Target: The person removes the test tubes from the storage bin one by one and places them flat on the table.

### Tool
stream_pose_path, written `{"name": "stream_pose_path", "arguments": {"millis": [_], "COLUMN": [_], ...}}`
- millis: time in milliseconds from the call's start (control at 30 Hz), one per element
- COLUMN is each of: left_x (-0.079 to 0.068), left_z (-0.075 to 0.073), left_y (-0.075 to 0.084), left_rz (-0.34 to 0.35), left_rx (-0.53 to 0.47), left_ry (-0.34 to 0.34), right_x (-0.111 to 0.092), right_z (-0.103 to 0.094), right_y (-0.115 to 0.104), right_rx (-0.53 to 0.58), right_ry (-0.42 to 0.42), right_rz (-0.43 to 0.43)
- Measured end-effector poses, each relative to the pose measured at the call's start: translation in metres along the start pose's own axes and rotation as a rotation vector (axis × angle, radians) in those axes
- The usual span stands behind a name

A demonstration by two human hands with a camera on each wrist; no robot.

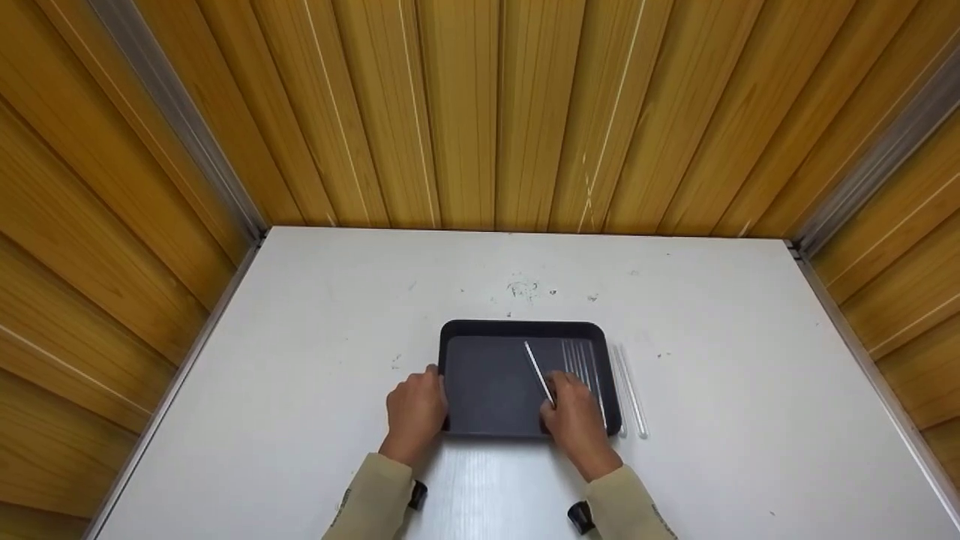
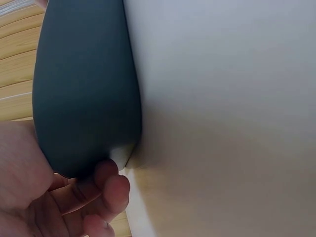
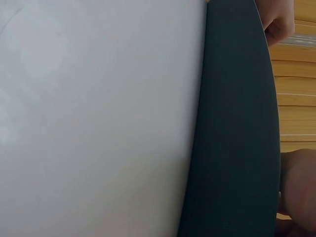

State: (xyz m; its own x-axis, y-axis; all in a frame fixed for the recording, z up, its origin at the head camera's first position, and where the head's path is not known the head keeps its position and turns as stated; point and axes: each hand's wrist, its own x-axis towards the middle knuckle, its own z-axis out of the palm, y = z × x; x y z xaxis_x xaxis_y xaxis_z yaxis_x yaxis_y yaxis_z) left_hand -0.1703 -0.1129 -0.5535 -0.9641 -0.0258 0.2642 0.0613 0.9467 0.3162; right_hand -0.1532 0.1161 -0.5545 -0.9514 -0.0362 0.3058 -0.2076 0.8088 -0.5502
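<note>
A dark grey rectangular tray [image 1: 495, 386] rests on the white table. My left hand [image 1: 417, 411] grips its left wall; the left wrist view shows curled fingers [image 2: 116, 192] at the tray's corner. Over the right part of the tray, my right hand [image 1: 576, 420] pinches a thin clear rod [image 1: 536, 367], which slants up and leftward from the fingers. Several similar clear rods [image 1: 579, 356] lie side by side inside, along the right wall. Two more clear rods [image 1: 634, 394] lie on the table just right of the tray. In the right wrist view, the tray wall hides most of the right hand [image 3: 300, 185].
The white table [image 1: 315, 322] extends around the tray, with small dark marks [image 1: 523, 289] beyond its far edge. Wood-patterned panels [image 1: 465, 112] stand at the back and both sides, joined by metal corner strips [image 1: 187, 112].
</note>
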Motion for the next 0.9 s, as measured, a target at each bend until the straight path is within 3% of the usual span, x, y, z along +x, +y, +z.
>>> {"name": "stream_pose_path", "arguments": {"millis": [500, 700, 900], "left_x": [0.003, 0.002, 0.002], "left_z": [0.000, -0.002, -0.001], "left_y": [0.000, -0.001, 0.002], "left_rz": [-0.029, -0.006, -0.022], "left_rx": [-0.021, -0.003, -0.003], "left_ry": [-0.049, -0.004, -0.033], "right_x": [0.000, -0.002, -0.005], "right_z": [-0.013, -0.021, -0.032], "right_y": [0.004, 0.003, 0.008], "right_rx": [0.036, 0.043, 0.022], "right_ry": [0.050, 0.023, 0.029], "right_rz": [0.020, 0.054, 0.077]}}
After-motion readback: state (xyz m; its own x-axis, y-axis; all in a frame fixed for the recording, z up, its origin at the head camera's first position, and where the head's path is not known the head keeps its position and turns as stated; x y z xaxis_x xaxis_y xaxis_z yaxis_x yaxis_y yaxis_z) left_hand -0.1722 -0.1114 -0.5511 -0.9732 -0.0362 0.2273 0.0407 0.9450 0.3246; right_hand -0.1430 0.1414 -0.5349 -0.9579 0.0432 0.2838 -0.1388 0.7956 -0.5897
